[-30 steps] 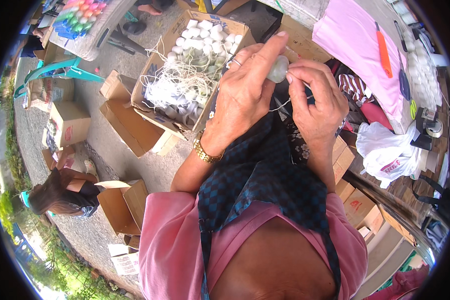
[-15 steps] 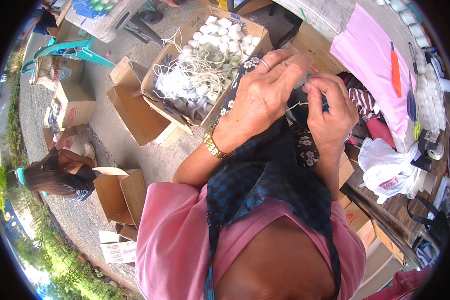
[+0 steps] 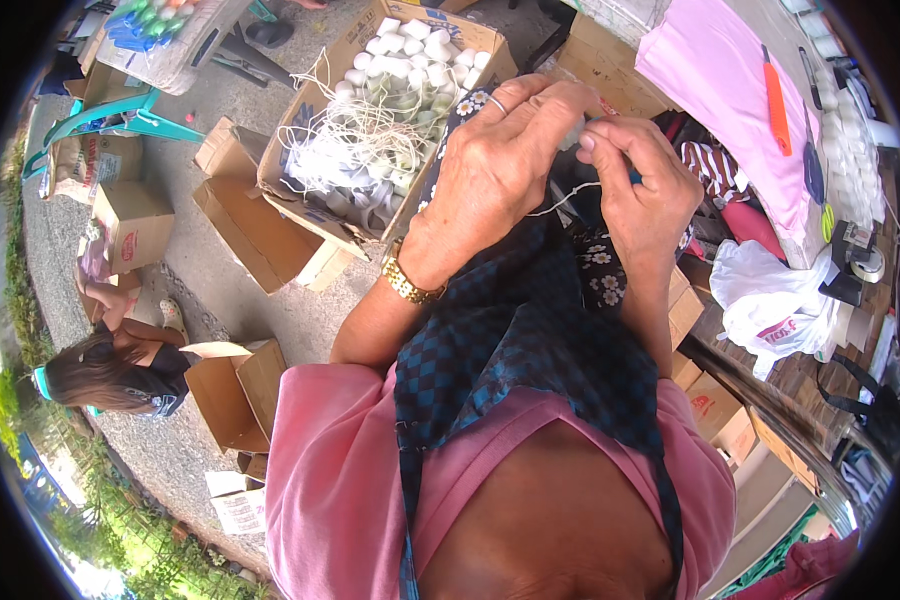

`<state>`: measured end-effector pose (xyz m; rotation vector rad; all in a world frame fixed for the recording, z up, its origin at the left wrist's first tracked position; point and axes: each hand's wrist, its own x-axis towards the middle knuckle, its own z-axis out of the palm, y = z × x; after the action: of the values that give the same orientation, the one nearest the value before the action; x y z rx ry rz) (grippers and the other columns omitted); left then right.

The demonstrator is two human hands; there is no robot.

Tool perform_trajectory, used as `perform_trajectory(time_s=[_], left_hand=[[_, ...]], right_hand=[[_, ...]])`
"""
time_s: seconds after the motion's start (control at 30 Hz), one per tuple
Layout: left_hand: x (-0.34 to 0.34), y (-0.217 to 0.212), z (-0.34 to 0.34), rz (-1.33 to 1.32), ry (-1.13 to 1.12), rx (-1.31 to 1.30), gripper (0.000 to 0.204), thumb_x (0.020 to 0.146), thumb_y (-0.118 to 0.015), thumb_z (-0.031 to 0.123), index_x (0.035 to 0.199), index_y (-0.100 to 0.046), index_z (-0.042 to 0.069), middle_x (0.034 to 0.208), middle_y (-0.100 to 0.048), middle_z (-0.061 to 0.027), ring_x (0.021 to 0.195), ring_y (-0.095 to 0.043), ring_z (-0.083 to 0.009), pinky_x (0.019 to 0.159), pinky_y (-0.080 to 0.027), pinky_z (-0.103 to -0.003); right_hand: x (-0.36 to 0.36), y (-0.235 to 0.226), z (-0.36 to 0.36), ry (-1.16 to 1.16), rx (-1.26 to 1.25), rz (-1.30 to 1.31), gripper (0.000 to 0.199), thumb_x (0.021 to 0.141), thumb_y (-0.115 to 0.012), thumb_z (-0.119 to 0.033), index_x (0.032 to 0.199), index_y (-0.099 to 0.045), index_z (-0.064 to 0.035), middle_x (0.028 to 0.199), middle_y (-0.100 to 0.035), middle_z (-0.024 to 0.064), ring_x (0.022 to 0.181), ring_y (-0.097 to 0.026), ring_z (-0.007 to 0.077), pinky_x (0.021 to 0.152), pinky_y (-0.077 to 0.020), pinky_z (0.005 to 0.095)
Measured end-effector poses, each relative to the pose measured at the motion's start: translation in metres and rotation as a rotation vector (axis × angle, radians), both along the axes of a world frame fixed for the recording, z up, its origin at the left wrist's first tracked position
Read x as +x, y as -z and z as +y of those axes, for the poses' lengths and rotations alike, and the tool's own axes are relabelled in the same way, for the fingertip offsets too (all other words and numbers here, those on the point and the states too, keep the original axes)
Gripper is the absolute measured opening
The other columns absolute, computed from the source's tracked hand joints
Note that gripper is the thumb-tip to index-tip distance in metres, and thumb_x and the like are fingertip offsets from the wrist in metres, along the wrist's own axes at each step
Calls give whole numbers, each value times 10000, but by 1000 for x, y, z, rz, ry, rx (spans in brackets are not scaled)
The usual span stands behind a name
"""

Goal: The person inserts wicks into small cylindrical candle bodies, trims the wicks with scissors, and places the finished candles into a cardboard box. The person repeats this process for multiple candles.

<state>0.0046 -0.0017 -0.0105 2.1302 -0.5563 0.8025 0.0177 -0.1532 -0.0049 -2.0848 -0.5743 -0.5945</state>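
Floor (image 3: 300, 318) shows at 9 o'clock, past the open carton (image 3: 245, 228) at 10, so there's elbow room that side. Tighter toward 11: the box (image 3: 315, 220) of white pieces (image 3: 410, 45) sits near the left hand (image 3: 500, 150). That hand's curled round a small pale piece (image 3: 572, 134) at 1 o'clock; right hand (image 3: 645, 180) pinches beside it, can't tell what exactly. Piece's mostly hidden, direction unclear; white cord (image 3: 565, 200) slants 2-to-8.
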Motion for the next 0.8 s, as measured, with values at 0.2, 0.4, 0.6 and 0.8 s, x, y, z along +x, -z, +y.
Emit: perform_trajectory(time_s=[0.2,0.4,0.6,0.8], left_hand=[[4,11,3,8,10,32,506,617,-673,-86,1084,-573,82,1097,-622,-92,964,-608,-299,781,-525,-370],[-1,12,6,27,-37,25,407,659,-637,-63,1045,-587,56,1087,-617,-101,973,-600,-298,811,-515,-354],[-6,7,1,7,7,15,326,684,-617,8,1004,-570,47,1094,-594,-115,1014,-559,-301,799,-507,-354],[-9,10,6,46,31,-5,295,719,-618,62,1004,-543,49,1084,-583,-119,1004,-535,-306,816,-492,-366]], right_hand=[[-2,-7,-5,-6,85,204,148,741,-713,17,881,-667,-3,801,-658,83,671,-643,156,585,-490,264],[2,0,-7,-13,33,206,125,751,-695,39,849,-646,-21,755,-626,46,597,-565,116,551,-449,248],[1,6,-18,-10,-20,221,73,809,-613,62,864,-609,15,759,-567,17,625,-514,71,527,-416,215],[2,8,-10,-58,15,337,52,845,-590,55,891,-600,34,796,-577,21,691,-533,72,619,-449,213]])
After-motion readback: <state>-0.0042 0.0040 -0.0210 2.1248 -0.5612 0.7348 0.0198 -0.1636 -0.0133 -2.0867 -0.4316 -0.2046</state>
